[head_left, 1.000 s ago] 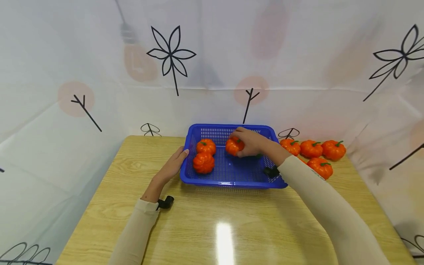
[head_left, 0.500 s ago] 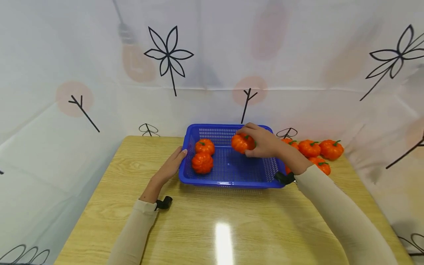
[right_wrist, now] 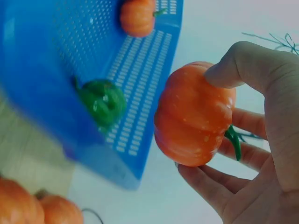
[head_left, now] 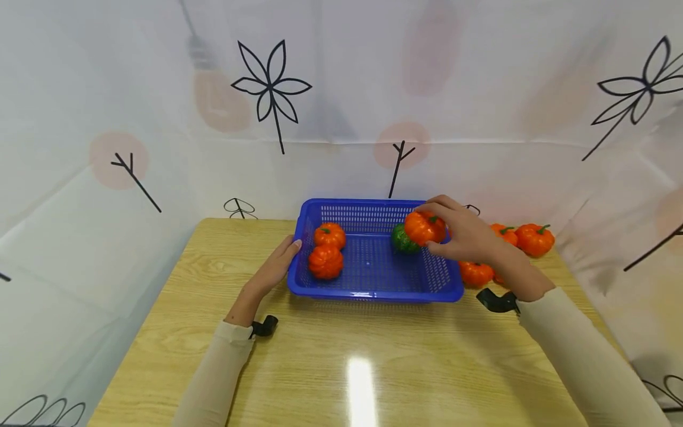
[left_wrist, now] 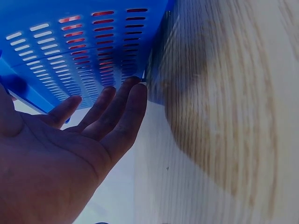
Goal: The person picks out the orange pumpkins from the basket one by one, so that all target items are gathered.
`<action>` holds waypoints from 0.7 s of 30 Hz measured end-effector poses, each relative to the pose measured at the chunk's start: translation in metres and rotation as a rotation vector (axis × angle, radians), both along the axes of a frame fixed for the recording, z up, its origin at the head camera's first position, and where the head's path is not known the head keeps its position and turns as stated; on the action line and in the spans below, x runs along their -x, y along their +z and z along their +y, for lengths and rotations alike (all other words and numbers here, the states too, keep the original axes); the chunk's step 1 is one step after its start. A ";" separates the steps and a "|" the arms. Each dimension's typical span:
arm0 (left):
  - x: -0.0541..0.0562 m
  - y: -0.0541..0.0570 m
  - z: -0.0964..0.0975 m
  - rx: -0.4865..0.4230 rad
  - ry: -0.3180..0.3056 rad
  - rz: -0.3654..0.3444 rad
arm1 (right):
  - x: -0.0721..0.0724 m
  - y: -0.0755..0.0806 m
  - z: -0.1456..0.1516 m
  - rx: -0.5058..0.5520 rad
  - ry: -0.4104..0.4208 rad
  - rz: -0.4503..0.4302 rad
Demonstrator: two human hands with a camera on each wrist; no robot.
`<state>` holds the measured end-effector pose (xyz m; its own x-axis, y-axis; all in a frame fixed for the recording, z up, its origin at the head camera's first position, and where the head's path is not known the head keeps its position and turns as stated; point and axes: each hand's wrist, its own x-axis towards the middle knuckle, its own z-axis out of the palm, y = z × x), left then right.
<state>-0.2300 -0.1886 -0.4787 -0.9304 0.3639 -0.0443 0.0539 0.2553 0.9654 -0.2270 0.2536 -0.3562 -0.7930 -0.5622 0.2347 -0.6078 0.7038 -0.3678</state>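
Observation:
A blue plastic basket [head_left: 368, 295] with perforated walls stands on the table. My left hand [head_left: 276, 267] holds its left side, thumb over the rim and fingers against the outer wall [left_wrist: 88, 51]. My right hand [head_left: 464, 234] grips a small orange pumpkin [head_left: 424, 228] with a green stem, raised over the basket's right end. In the right wrist view, thumb and fingers clasp this pumpkin [right_wrist: 194, 114] from opposite sides. Below and left of it, a ribbed green pumpkin [head_left: 404, 239] lies in the basket. Two orange pumpkins, one behind [head_left: 329, 235] and one in front [head_left: 326, 261], sit at the left end.
Several more orange pumpkins [head_left: 535, 239] lie on the wooden table [head_left: 299, 367] to the right of the basket, some partly hidden by my right arm. A white patterned cloth [head_left: 341, 118] hangs close behind the table's back edge.
My right hand has lifted the orange pumpkin and carried it rightward from the basket's middle to its right end, uncovering the green pumpkin. The left hand has stayed on the rim.

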 end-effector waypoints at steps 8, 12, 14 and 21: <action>-0.001 -0.001 -0.001 0.000 0.008 -0.007 | -0.017 0.004 0.031 0.034 -0.048 0.065; 0.000 -0.001 0.000 -0.003 0.007 -0.004 | -0.023 0.002 0.046 0.056 -0.072 0.086; 0.000 -0.001 0.000 -0.001 0.007 -0.002 | -0.026 0.000 0.054 0.063 -0.082 0.091; 0.001 0.000 0.001 -0.008 -0.001 -0.007 | -0.040 -0.001 0.083 0.066 -0.167 0.110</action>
